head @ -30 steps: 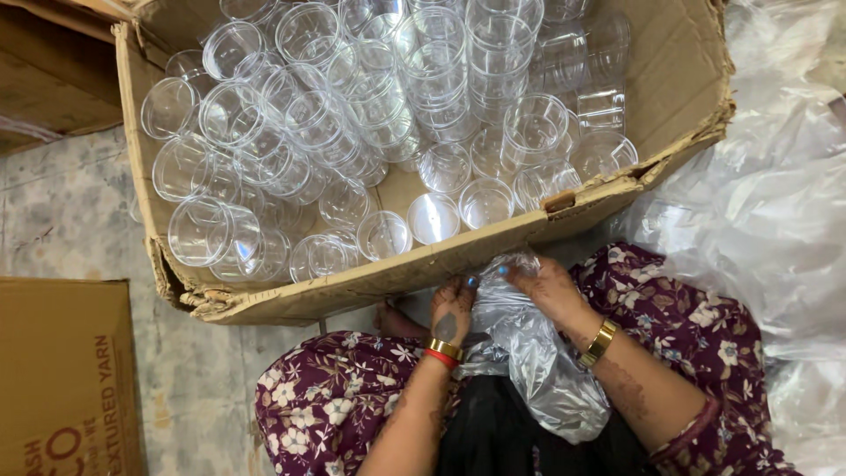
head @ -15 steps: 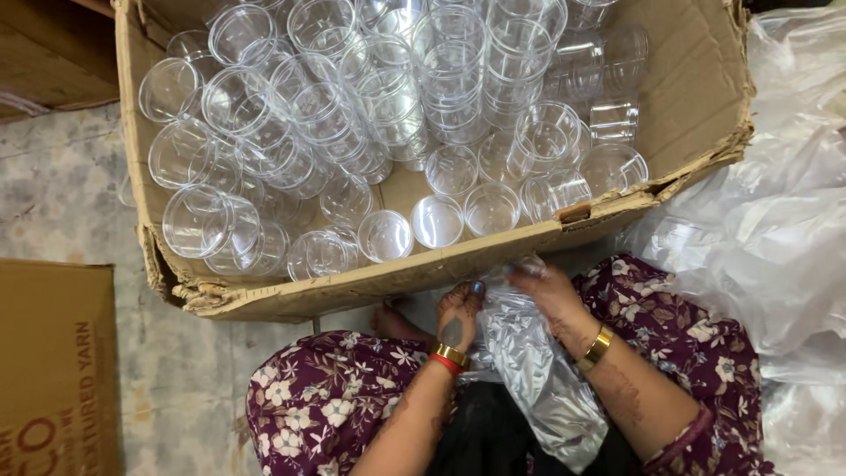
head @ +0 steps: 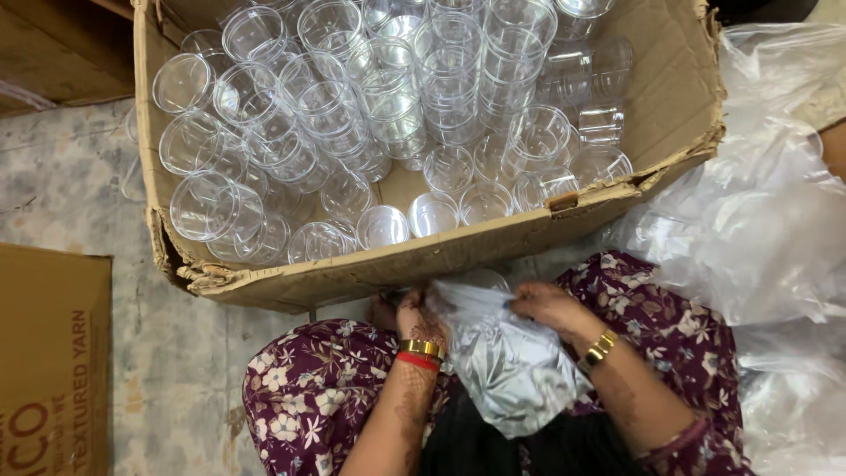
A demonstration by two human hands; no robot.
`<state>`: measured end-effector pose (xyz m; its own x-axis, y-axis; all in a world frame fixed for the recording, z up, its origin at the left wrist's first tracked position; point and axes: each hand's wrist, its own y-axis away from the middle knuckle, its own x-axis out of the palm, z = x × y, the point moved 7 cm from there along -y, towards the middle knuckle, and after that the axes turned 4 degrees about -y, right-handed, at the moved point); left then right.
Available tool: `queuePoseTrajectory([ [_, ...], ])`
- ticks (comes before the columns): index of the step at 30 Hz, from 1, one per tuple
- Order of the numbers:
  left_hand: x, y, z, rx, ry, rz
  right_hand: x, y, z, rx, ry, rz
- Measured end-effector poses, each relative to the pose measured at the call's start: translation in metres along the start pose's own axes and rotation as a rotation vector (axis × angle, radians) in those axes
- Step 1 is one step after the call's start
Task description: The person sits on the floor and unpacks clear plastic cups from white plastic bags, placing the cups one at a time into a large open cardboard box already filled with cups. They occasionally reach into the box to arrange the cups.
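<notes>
Both hands work at the mouth of a thin clear bag (head: 507, 370) lying in the lap, just below the near wall of the cardboard box (head: 423, 260). The left hand (head: 419, 316) pinches the bag's left edge, fingers curled tight on the film. The right hand (head: 546, 304) grips the opposite edge, fingers bent and pressed into the plastic; its fingertips are hidden in the folds, so I cannot tell how much film they hold. A round clear shape shows at the bag's mouth, just under the box wall, but whether it is a cup or only bunched film is not clear.

The box is packed with clear cups (head: 388, 97), many in leaning stacks, with 5 or so loose ones along the near wall.

Likely risks:
1. The film looks very thin. Pulling the 2 edges apart hard could tear it or slip it out of a pinch.
2. The box's near wall is crushed and sags at its left corner. A knock from a wrist could tip loose cups over it.
3. The leaning stacks behind could slide if the box is nudged.
4. Loose plastic sheeting (head: 758, 211) right of the box could snag the right arm.
</notes>
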<state>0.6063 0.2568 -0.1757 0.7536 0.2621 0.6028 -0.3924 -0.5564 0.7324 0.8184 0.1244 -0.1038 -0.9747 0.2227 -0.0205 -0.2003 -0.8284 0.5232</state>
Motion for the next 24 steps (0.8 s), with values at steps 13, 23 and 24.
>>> queuePoseTrajectory([
  [13,0.025,-0.046,-0.052,0.345,-0.976,-0.281,0.037,-0.034,0.108,-0.316,0.786,-0.331],
  [23,0.056,0.002,-0.155,0.608,-1.896,-0.16,0.111,-0.034,0.176,-0.381,0.429,-0.348],
  [24,0.06,0.005,-0.174,0.764,-2.066,-0.08,0.126,-0.043,0.181,-0.327,0.447,-0.365],
])
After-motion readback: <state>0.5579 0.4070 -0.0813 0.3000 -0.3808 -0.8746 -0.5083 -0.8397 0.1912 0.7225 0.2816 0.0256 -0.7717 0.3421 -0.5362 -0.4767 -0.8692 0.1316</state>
